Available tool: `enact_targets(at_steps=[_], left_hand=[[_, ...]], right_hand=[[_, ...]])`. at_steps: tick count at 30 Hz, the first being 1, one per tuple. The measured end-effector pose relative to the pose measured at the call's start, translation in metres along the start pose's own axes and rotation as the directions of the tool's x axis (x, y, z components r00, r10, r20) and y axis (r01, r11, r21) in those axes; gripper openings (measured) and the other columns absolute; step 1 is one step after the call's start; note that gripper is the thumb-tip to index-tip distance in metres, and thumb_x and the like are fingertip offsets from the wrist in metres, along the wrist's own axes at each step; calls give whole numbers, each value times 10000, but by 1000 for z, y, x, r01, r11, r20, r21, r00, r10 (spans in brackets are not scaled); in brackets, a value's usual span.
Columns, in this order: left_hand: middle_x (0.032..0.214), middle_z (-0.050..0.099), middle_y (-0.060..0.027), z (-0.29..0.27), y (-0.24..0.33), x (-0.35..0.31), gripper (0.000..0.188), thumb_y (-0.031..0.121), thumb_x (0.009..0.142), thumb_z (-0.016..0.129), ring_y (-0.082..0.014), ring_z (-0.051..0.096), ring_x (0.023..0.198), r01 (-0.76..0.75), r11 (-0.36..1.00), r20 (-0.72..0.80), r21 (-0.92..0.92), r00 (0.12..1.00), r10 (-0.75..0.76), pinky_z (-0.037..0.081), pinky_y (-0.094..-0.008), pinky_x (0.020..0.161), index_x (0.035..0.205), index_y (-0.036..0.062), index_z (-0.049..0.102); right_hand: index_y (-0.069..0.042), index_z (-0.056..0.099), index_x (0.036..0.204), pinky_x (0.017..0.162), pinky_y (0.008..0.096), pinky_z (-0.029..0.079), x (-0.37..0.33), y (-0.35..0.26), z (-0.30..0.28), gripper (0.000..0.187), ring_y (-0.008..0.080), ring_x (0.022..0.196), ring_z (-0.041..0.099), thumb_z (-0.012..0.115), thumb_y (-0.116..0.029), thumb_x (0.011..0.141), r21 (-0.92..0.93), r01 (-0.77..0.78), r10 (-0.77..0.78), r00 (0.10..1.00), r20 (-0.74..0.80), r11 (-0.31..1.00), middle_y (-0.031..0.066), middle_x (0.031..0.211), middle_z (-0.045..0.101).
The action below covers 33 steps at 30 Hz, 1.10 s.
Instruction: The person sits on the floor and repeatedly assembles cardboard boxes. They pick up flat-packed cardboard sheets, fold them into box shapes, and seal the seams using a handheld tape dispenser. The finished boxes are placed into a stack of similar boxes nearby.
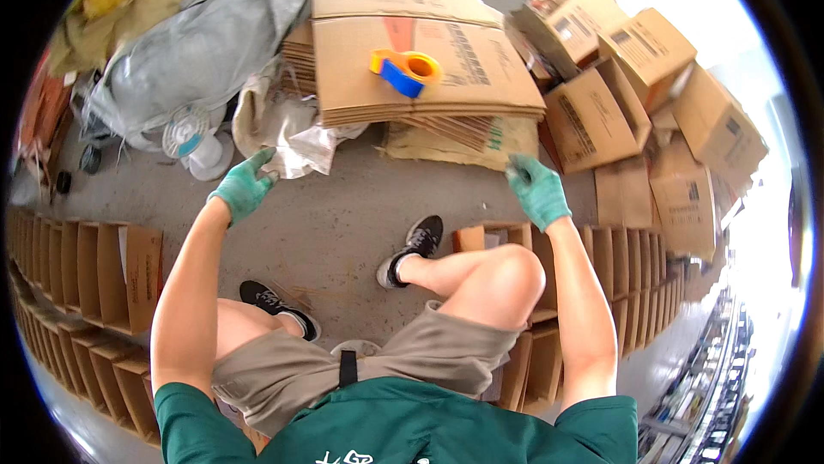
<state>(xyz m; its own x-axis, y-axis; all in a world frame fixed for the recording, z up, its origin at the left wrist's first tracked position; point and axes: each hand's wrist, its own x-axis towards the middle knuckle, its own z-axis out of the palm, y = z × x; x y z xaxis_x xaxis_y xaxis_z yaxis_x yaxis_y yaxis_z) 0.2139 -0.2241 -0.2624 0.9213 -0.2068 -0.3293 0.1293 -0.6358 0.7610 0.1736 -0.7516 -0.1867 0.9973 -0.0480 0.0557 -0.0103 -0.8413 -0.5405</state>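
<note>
My left hand, in a green glove, hangs over the floor beside crumpled whitish plastic sheeting. Its thumb and fingers are apart with nothing between them. My right hand, gloved the same way, is raised near the right front corner of a stack of flattened cardboard cartons. Its fingers are loosely bent and apart, and I see nothing in them. On top of the stack lies a tape dispenser, blue and orange, with a tape roll. Neither hand touches the stack.
Rows of open, upright cartons stand at my left and right. Folded cartons are heaped at the far right. Grey sacking and a white spool lie at the far left. A woven sack sits beneath the stack.
</note>
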Motion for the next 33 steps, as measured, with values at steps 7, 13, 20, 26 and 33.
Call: enact_targets(at_steps=[7, 13, 20, 26, 33], left_hand=[[1422, 557, -254, 28, -35, 76, 558, 219, 976, 617, -365, 562, 1297, -87, 995, -142, -49, 987, 80, 437, -395, 1088, 1464, -7, 466], [1644, 193, -268, 75, 8, 154, 752, 236, 940, 594, -383, 230, 1524, -47, 997, -194, 66, 979, 59, 222, -377, 1250, 1562, -28, 264], [1659, 103, -281, 86, 55, 171, 707, 227, 903, 670, -437, 199, 1522, 44, 999, -244, -16, 969, -47, 296, -405, 1219, 1520, 23, 391], [1670, 92, -251, 100, 77, 161, 582, 225, 914, 705, -408, 199, 1529, -66, 998, -201, -9, 977, 63, 323, -386, 1206, 1440, 47, 529], [1442, 489, -123, 109, 96, 169, 358, 175, 967, 634, -227, 612, 1096, 56, 924, -93, -379, 991, -99, 559, -353, 915, 1306, 66, 596]], right_hand=[[-92, 490, 1448, 1101, 432, 436, 172, -94, 112, 615, 392, 1328, 511, 719, -229, 895, -327, 312, -321, 947, 30, 892, 188, 1449, 534], [-113, 441, 1481, 1180, 575, 296, 199, -76, 172, 685, 461, 1412, 405, 706, -361, 900, -568, 133, -116, 991, 66, 812, 177, 1476, 516], [-1, 600, 1219, 961, 413, 517, 233, -30, 164, 442, 409, 1111, 619, 770, -213, 870, -204, 164, -141, 982, 124, 965, 234, 1275, 607], [-10, 573, 1269, 916, 337, 508, 242, -4, 148, 421, 227, 1007, 611, 743, -176, 922, 22, -4, -1, 974, 225, 1000, 132, 1163, 643], [7, 536, 1345, 897, 307, 495, 226, 9, 135, 474, 165, 976, 582, 725, -175, 950, 181, -93, 63, 984, 166, 979, 103, 1165, 647]])
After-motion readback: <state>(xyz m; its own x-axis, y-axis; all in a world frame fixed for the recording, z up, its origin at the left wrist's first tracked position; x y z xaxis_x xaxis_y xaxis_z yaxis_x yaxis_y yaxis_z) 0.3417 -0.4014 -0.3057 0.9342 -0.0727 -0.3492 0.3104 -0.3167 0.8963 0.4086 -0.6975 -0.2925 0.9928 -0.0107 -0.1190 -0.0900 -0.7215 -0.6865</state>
